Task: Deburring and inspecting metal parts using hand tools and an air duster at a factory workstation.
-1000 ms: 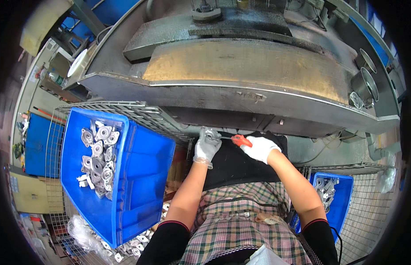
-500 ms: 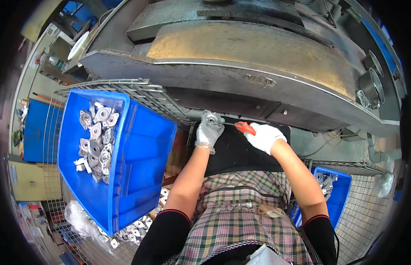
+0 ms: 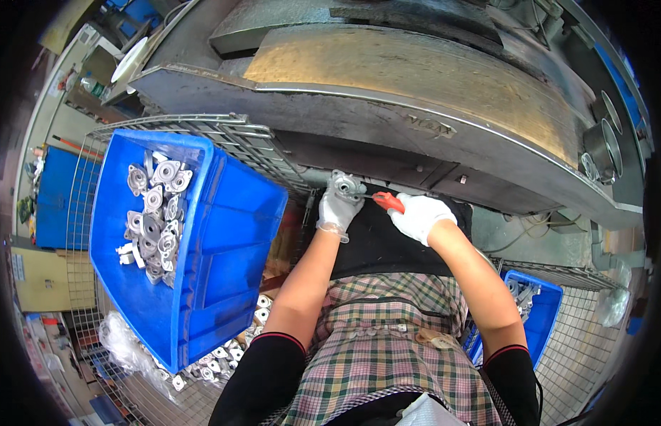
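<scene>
A cast metal part (image 3: 344,184) with a round bore and flange ears is gripped in my gloved left hand (image 3: 337,211), above the black cloth over my lap. My right hand (image 3: 424,219), in a white glove, is closed on the red handle of a hand tool (image 3: 389,201). Its thin metal shank reaches left to the part's edge and seems to touch it. Whether the tip is a blade or a file I cannot tell. To my left, a tilted blue bin (image 3: 234,241) holds several similar metal parts (image 3: 151,226).
A metal workbench (image 3: 415,67) spans the far side. Under the blue bin, more castings (image 3: 217,366) and a clear plastic bag (image 3: 124,341) lie in a wire cage (image 3: 78,284). A smaller blue bin (image 3: 550,312) with metal parts stands at my right, beside wire mesh (image 3: 586,334).
The part has turned so its round face shows more fully. The tool has shifted slightly left, its shank now at the part's lower right edge. The whole view has moved a little.
</scene>
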{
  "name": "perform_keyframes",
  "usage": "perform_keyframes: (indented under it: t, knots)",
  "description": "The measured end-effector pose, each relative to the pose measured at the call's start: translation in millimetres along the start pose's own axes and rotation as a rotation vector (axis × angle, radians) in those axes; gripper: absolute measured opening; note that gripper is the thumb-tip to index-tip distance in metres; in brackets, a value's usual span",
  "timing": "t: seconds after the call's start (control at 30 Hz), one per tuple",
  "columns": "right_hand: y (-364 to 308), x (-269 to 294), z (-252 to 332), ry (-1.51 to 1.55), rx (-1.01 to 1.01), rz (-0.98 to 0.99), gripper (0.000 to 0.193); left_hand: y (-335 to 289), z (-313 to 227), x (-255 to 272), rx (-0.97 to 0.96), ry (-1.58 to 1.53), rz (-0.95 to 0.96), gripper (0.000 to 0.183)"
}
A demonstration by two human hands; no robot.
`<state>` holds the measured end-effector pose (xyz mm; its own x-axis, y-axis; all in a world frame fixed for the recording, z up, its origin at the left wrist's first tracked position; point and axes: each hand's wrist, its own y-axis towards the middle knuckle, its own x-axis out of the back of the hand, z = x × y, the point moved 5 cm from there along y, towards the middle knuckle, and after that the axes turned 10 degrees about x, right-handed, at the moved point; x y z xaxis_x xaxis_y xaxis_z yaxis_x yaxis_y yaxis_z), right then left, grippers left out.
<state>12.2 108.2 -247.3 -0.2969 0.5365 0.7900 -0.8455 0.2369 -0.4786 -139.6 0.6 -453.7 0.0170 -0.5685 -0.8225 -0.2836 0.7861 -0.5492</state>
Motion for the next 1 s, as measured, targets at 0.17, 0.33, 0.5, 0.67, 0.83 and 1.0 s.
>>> perform_keyframes:
  t: [0.17,0.33,0.5,0.67,0.83,1.0]
  knots:
    - [2,-2,-1,0.000,-0.002,0.011,0.044,4,-1,2,0.002,0.013,0.064,0.051]
    - [1,2,-9,-0.019,-0.035,-0.008,0.045,26,4,28,0.185,-0.272,0.292,0.051]
    - [2,3,-14,-0.014,-0.062,0.006,0.046,38,6,35,0.589,-0.801,0.752,0.052]
    - [3,3,-13,-0.015,-0.067,0.013,0.047,35,-1,34,-0.026,0.020,0.337,0.046]
    - [3,3,-10,-0.024,-0.076,0.015,0.046,11,1,14,0.033,0.008,0.069,0.046]
    - [12,5,1,0.002,-0.036,-0.031,0.045,7,4,5,0.018,-0.073,0.012,0.050]
